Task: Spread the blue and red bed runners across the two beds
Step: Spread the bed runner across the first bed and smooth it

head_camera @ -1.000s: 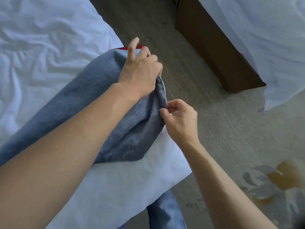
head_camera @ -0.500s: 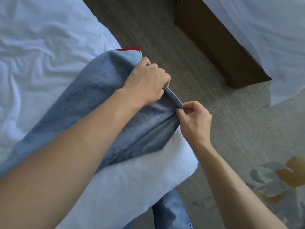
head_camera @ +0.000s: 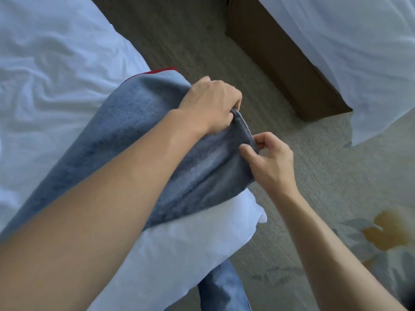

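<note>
Carpeted aisle (head_camera: 314,176) between two white beds, seen from above. Gripped the blue runner (head_camera: 125,131) at its short end with the left hand (head_camera: 208,106), fingers curled over the hem and knuckles up. Pinched the same hem just beside it with the right hand (head_camera: 271,160), thumb pressed on top of the cloth, the other fingers bent underneath. Held both hands close together at the corner of the near bed (head_camera: 45,75), with the left one farther up the edge and the right one nearer the body.

Ran, from that held end, back and leftward over the near bed's sheet, long axis slanting toward the lower left of the view, still bunched rather than flat. Showed only a thin strip of the red runner (head_camera: 166,69) past the blue cloth's far edge, apparently lying under it. Lay well apart on the right, across the aisle, the second bed (head_camera: 359,52) on its brown base (head_camera: 280,59).

Judged the next move as a pull along that long axis, or a spreading of the hands along the hem to open the width. Equally near the cloth, both hands.
</note>
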